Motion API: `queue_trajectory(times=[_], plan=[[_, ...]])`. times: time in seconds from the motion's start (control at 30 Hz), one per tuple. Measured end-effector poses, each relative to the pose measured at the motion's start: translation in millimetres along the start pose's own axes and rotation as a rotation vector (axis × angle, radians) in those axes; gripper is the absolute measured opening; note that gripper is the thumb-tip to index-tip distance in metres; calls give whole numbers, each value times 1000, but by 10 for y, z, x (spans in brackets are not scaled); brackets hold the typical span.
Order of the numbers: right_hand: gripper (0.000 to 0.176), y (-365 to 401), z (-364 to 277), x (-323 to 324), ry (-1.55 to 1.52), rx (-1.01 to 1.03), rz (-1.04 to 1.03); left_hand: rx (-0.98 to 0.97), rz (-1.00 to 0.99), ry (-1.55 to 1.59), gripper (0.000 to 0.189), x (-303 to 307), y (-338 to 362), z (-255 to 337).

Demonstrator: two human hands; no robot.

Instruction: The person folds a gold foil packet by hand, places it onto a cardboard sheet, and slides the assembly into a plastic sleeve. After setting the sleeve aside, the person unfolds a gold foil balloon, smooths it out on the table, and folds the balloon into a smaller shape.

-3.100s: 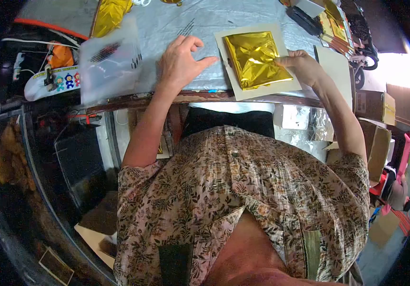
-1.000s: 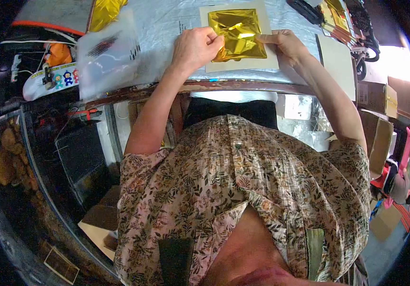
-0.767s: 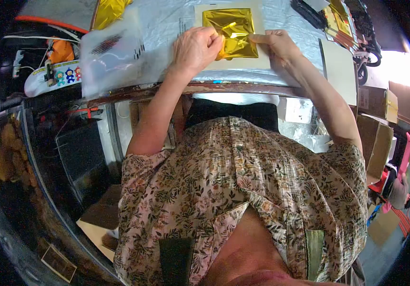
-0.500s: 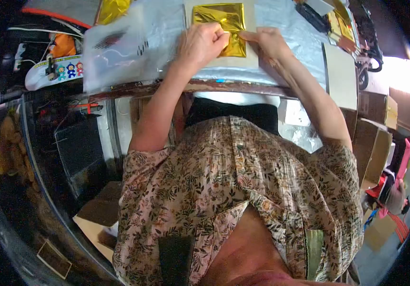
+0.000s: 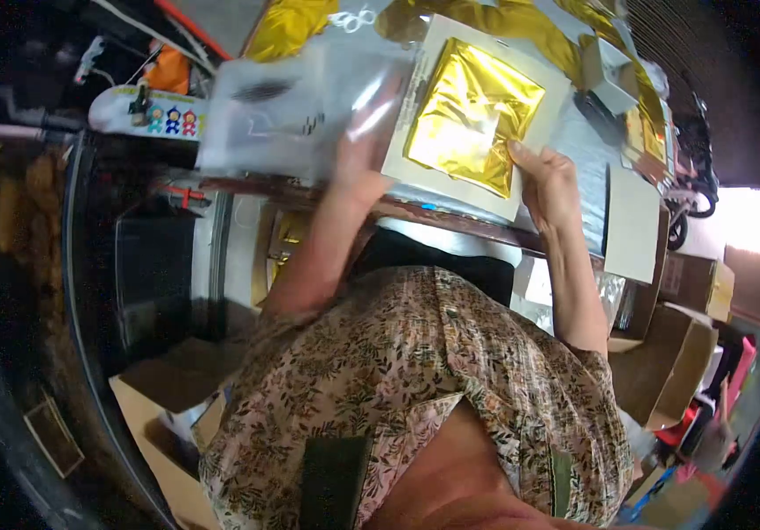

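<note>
A sheet of gold foil point(image 5: 477, 115) covers most of a pale flat board point(image 5: 397, 152), which sits at a slant on the worktable. My right hand point(image 5: 549, 181) grips the board at its near right edge, with the thumb over the foil and the other fingers curled. To the left of the board, my left hand point(image 5: 360, 172) is smeared by motion. Its fingers blur into the clear plastic sleeves point(image 5: 283, 115) that lie beside the board.
More gold foil point(image 5: 291, 26) lies at the far side, near white-handled scissors point(image 5: 353, 18). A white open box point(image 5: 609, 71) and a dark object point(image 5: 599, 117) stand right of the board. A pale panel point(image 5: 633, 223) lies at the right table edge. Cardboard boxes point(image 5: 662, 362) are below right.
The foil-covered board has turned and come nearer to me. My left hand has left the foil and moved left to the plastic sleeves. My right hand has shifted to the board's edge.
</note>
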State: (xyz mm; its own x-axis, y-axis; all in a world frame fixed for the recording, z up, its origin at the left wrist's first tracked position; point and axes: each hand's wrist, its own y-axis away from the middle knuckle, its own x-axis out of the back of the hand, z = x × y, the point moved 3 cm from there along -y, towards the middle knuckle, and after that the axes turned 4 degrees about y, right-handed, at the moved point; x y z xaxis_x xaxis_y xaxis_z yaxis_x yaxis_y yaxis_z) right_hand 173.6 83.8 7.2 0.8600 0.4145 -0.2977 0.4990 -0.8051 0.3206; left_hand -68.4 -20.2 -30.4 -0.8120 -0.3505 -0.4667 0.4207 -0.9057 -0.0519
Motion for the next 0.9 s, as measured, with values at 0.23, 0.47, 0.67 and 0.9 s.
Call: queue_trajectory(times=[0.23,0.47,0.67,0.9], plan=[[10,301,75,-237,40,69,11,130,-365,1019,47,-709,4,15],[13,329,151,-202,107,36,-82,395,-148,1191,44,-667,-116,-873],[13,326,223,-371,93,35,-46,306,-377,1096,50,-798,-36,-881],[12,395,211,-568,-31,42,-26,364,-349,944,61,-837,12,-936]])
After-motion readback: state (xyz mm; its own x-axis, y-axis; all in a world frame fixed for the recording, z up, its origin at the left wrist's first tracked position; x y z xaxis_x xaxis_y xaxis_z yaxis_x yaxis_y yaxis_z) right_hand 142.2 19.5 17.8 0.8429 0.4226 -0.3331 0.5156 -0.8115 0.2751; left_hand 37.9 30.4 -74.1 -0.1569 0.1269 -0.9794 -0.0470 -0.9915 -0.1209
